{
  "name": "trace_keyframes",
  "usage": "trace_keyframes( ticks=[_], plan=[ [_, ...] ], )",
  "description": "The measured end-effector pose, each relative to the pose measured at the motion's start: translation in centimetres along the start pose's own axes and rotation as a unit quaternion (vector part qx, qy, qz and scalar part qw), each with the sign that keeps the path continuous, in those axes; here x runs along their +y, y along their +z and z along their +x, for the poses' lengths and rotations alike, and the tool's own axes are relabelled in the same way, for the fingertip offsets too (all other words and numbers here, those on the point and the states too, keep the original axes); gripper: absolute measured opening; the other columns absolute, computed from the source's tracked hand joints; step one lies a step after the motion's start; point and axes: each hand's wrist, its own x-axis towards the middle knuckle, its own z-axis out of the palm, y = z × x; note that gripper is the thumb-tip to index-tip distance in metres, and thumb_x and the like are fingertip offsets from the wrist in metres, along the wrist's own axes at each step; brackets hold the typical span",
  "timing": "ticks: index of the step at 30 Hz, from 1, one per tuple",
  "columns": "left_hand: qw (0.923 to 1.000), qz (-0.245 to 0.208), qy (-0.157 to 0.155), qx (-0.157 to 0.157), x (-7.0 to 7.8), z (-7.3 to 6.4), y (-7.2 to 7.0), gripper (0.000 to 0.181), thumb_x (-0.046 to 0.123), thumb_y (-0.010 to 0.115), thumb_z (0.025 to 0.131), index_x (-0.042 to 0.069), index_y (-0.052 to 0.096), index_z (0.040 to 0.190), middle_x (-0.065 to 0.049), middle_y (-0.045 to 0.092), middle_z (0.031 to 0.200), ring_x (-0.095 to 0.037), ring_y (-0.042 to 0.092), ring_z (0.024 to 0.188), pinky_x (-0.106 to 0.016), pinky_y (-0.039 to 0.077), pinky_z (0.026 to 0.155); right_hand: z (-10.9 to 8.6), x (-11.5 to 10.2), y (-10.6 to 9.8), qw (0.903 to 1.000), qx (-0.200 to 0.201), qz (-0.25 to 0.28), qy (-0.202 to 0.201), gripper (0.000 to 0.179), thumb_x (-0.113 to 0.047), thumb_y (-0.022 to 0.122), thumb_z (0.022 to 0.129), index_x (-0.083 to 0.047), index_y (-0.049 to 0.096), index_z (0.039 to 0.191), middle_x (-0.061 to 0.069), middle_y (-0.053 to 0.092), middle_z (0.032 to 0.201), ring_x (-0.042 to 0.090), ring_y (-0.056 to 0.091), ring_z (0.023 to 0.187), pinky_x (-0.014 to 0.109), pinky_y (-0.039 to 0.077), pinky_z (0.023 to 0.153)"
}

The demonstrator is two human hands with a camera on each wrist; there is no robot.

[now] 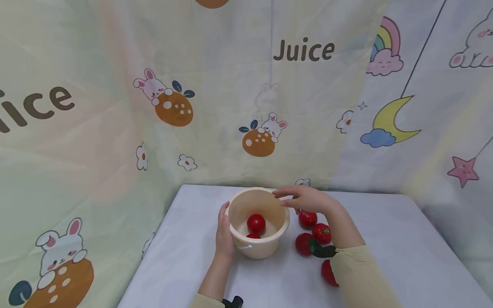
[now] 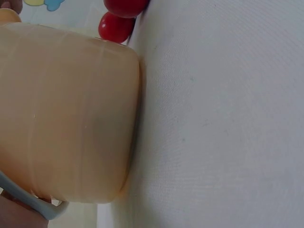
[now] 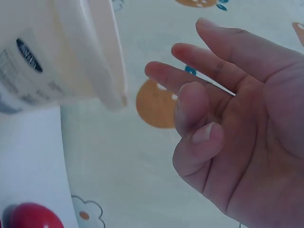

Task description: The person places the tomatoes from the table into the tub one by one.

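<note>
A cream plastic bucket (image 1: 259,248) with a thin handle (image 2: 31,197) stands upright on the white table. Two red tomatoes (image 1: 256,223) lie inside it, the nearer one partly hidden by the front wall. My left hand (image 1: 224,235) grips the bucket's left side, its fingertips near the rim. In the left wrist view, part of that hand shows beneath the handle. Over the right side of the rim hovers my right hand (image 1: 304,199), fingers loosely extended. The right wrist view shows its palm (image 3: 256,128) with nothing in it, apart from the bucket's rim.
Several red tomatoes (image 1: 304,244) lie right of the bucket, close to my right forearm; one has a green stem top, and the nearest is partly covered by my sleeve (image 1: 358,273). A printed cloth backdrop (image 1: 215,77) hangs behind the white table (image 1: 185,239).
</note>
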Motion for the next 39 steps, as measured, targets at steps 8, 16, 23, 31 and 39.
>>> trace_keyframes(
  ticks=[8,16,23,31,39],
  plan=[
    [0.9999,-0.011,0.01,-0.008,0.1,-0.1,-0.1,0.04,0.05,0.021,0.097,0.045,0.028,0.137,0.016,0.036,0.142,-0.014,0.033,0.134,-0.054,0.029,0.108,-3.9,3.0,-0.2,0.9974,0.057,0.037,0.021,0.054,-0.053,0.068,0.073,-0.043,0.05,0.123,-0.005,0.05,0.129,0.023,0.057,0.086,0.034,0.053,0.064],
    [1.0,0.003,0.004,0.0,0.2,-0.2,0.1,0.039,0.053,0.021,0.096,0.049,0.028,0.135,0.023,0.036,0.139,-0.008,0.035,0.132,-0.051,0.033,0.106,-7.5,6.0,0.7,0.9927,0.08,0.067,0.06,0.055,-0.05,0.068,0.074,-0.047,0.047,0.125,0.0,0.052,0.123,0.023,0.058,0.072,0.034,0.05,0.06],
    [0.9999,0.002,0.01,0.002,0.0,-0.2,0.1,0.045,0.053,0.022,0.096,0.041,0.028,0.139,0.022,0.038,0.138,-0.009,0.036,0.131,-0.052,0.034,0.105,-10.6,9.0,2.7,0.9826,0.096,0.112,0.113,0.061,-0.05,0.067,0.075,-0.039,0.045,0.131,0.007,0.056,0.11,0.025,0.057,0.062,0.034,0.049,0.056],
    [0.9997,-0.016,0.007,-0.019,1.8,-0.8,-0.3,0.042,0.04,0.022,0.1,0.034,0.027,0.141,0.014,0.036,0.142,-0.015,0.034,0.134,-0.053,0.031,0.107,-12.7,12.9,5.6,0.972,0.081,0.155,0.157,0.068,-0.048,0.066,0.076,-0.031,0.041,0.137,0.012,0.05,0.123,0.027,0.056,0.061,0.033,0.048,0.055],
    [0.9995,-0.018,0.011,-0.023,2.4,-1.1,-0.2,0.04,0.039,0.023,0.1,0.038,0.028,0.14,0.013,0.037,0.142,-0.015,0.034,0.134,-0.052,0.03,0.108,-13.4,15.8,7.9,0.9669,0.043,0.176,0.179,0.073,-0.044,0.066,0.078,-0.023,0.036,0.141,0.009,0.057,0.092,0.023,0.055,0.061,0.03,0.046,0.056]
  ],
)
